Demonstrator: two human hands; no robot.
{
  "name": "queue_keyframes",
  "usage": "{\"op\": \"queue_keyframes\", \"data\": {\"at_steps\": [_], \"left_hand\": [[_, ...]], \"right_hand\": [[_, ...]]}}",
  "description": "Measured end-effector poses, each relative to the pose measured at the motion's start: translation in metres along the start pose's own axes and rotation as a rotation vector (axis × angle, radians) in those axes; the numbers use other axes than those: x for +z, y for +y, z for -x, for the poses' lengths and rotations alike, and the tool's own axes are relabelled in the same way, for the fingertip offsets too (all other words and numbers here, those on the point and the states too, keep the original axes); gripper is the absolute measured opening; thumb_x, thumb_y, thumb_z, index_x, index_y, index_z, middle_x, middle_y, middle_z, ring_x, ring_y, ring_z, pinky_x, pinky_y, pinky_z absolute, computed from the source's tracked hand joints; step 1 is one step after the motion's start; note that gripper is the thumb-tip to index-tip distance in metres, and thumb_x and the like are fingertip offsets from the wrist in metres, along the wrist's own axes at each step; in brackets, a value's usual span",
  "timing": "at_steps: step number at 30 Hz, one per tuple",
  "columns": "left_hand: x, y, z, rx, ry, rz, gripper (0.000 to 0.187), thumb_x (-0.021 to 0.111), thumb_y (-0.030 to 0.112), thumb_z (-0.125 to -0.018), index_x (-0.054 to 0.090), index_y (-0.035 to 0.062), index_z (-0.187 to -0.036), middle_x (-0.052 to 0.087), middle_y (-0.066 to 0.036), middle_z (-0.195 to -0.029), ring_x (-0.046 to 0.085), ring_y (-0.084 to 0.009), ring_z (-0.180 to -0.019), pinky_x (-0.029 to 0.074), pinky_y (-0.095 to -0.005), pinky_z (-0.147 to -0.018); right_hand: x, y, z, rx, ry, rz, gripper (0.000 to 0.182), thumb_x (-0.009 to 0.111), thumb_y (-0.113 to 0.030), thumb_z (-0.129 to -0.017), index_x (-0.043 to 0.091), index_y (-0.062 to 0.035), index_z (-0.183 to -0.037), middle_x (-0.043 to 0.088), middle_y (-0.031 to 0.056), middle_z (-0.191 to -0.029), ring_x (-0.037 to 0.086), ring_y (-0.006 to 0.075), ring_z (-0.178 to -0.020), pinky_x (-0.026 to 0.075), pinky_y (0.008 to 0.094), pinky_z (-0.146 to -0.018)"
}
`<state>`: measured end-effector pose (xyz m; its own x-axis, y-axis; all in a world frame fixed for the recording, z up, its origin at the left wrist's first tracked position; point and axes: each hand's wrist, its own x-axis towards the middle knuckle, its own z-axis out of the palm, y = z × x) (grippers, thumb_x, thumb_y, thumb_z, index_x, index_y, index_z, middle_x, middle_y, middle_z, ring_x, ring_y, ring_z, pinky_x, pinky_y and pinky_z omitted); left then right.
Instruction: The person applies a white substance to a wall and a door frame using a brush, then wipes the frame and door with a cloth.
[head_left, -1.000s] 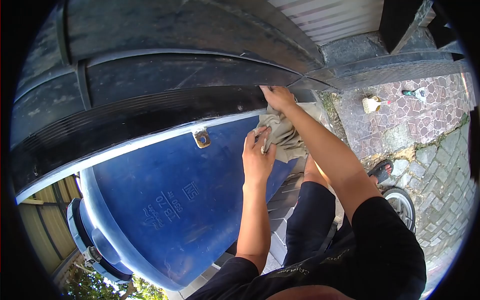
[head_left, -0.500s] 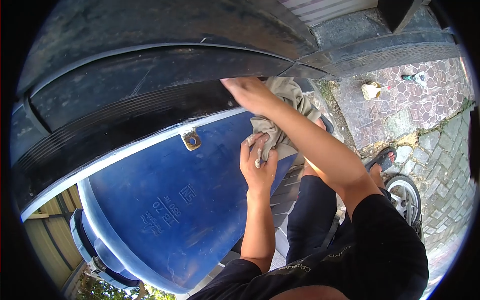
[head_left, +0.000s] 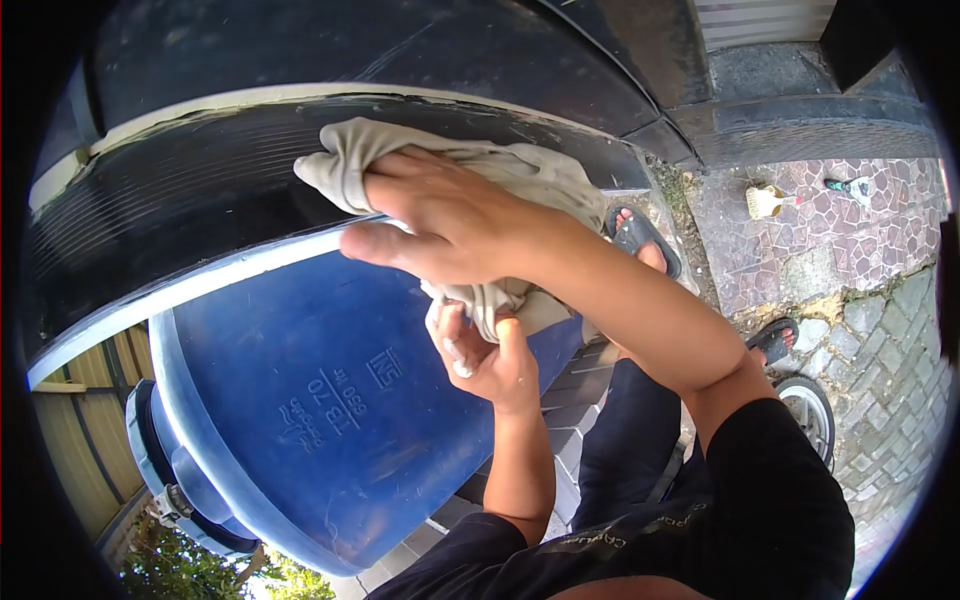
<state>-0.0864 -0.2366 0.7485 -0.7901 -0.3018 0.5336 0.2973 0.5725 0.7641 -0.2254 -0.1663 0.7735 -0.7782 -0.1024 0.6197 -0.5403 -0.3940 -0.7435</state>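
Note:
A beige cloth [head_left: 545, 175] lies bunched against the black ribbed surface [head_left: 220, 165] above the blue tank [head_left: 300, 330]. On top of it rests my right hand [head_left: 440, 215], its thumb apart and its fingers spread, some of them hidden by the fabric. Below, in front of the blue tank, my left hand [head_left: 485, 355] has its fingers curled round the hanging lower end of the cloth. White residue marks the fingertips of my left hand. Raised lettering shows on the tank's side.
A white-edged rim [head_left: 180, 285] runs along the tank. On the patterned paving at the right lie a pale brush [head_left: 765, 201] and a green-handled scraper [head_left: 848, 187]. A wheel [head_left: 808, 415] stands near my sandalled foot [head_left: 772, 342].
My right hand has moved left and nearer the camera, with the cloth now spread out beneath it. My left hand has shifted slightly left. The view has shifted a little.

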Motion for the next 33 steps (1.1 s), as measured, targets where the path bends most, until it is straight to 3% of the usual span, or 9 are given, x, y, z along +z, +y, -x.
{"op": "queue_keyframes", "data": {"at_steps": [2,6,12,19,24,27,29,30,33], "left_hand": [[-0.004,0.001,-0.012,-0.016,0.02,-0.021,0.043,0.049,-0.016,-0.07,0.049,-0.0048,-0.111,0.05,-0.011,-0.108,0.053,-0.0163,-0.092,0.046,-0.0257,-0.079],[0.006,0.0,-0.025,0.015,-0.103,-0.087,0.036,0.052,-0.016,-0.074,0.054,-0.0034,-0.108,0.057,-0.011,-0.107,0.057,-0.0175,-0.096,0.047,-0.0262,-0.081],[0.011,-0.02,0.006,-0.034,-0.32,-0.222,0.035,0.057,-0.012,-0.069,0.058,-0.0041,-0.102,0.058,-0.014,-0.107,0.059,-0.0211,-0.098,0.049,-0.0276,-0.08],[0.002,0.042,-0.01,0.113,-0.128,-0.184,0.033,0.055,-0.017,-0.067,0.057,-0.0059,-0.099,0.052,-0.015,-0.109,0.054,-0.0215,-0.1,0.044,-0.0313,-0.088],[-0.009,0.071,-0.049,0.277,0.149,-0.08,0.032,0.053,-0.014,-0.074,0.052,-0.0044,-0.105,0.052,-0.016,-0.113,0.054,-0.0204,-0.101,0.043,-0.0319,-0.09],[-0.01,0.074,-0.055,0.258,0.066,-0.07,0.034,0.052,-0.015,-0.074,0.053,-0.0047,-0.106,0.053,-0.016,-0.113,0.055,-0.0209,-0.101,0.044,-0.0313,-0.089],[-0.007,0.064,-0.054,0.215,-0.037,-0.212,0.031,0.051,-0.016,-0.071,0.058,-0.0053,-0.1,0.056,-0.016,-0.108,0.056,-0.0223,-0.098,0.047,-0.0297,-0.082],[-0.004,0.056,-0.05,0.139,-0.065,-0.196,0.029,0.052,-0.015,-0.072,0.058,-0.0053,-0.099,0.056,-0.015,-0.107,0.057,-0.0221,-0.098,0.048,-0.0296,-0.081],[0.008,0.027,-0.03,0.033,-0.221,-0.261,0.028,0.055,-0.012,-0.072,0.059,-0.0048,-0.098,0.058,-0.013,-0.105,0.058,-0.0215,-0.099,0.051,-0.0292,-0.079]], "right_hand": [[0.008,0.015,-0.016,0.04,0.043,0.1,0.067,0.035,-0.056,-0.092,0.04,-0.005,-0.136,0.043,0.0202,-0.135,0.037,0.0324,-0.128,0.026,0.039,-0.108],[-0.013,0.06,0.015,0.575,0.089,0.07,0.071,0.026,-0.058,-0.093,0.053,0.0033,-0.117,0.051,0.028,-0.115,0.045,0.0394,-0.112,0.032,0.0418,-0.099],[-0.035,0.072,0.067,1.006,0.127,-0.098,0.088,0.017,-0.068,-0.088,0.036,0.0046,-0.135,0.035,0.023,-0.141,0.029,0.032,-0.133,0.02,0.0364,-0.109],[-0.002,-0.039,-0.029,0.268,-0.2,-0.193,0.086,0.017,-0.066,-0.09,0.024,0.0045,-0.14,0.022,0.0214,-0.147,0.015,0.0296,-0.139,0.012,0.0344,-0.113],[0.033,-0.078,-0.079,0.006,-0.071,-0.065,0.089,0.021,-0.068,-0.088,0.05,0.0093,-0.121,0.044,0.0276,-0.127,0.037,0.0347,-0.126,0.022,0.0405,-0.108],[0.018,-0.046,-0.069,0.183,-0.121,-0.087,0.08,0.024,-0.063,-0.091,0.055,0.006,-0.114,0.051,0.0275,-0.118,0.044,0.0349,-0.119,0.029,0.0403,-0.104],[0.014,-0.012,-0.041,0.233,0.167,-0.017,0.073,0.024,-0.059,-0.093,0.059,0.0045,-0.099,0.059,0.0256,-0.099,0.052,0.0366,-0.105,0.036,0.0413,-0.096],[-0.003,0.005,-0.029,0.432,0.006,-0.006,0.072,0.021,-0.057,-0.094,0.058,0.0053,-0.095,0.059,0.0252,-0.096,0.052,0.0389,-0.102,0.036,0.0423,-0.093],[-0.021,0.065,0.026,0.712,0.023,0.068,0.081,0.017,-0.062,-0.091,0.052,0.0068,-0.116,0.048,0.0288,-0.124,0.041,0.0396,-0.121,0.028,0.0406,-0.103]]}}
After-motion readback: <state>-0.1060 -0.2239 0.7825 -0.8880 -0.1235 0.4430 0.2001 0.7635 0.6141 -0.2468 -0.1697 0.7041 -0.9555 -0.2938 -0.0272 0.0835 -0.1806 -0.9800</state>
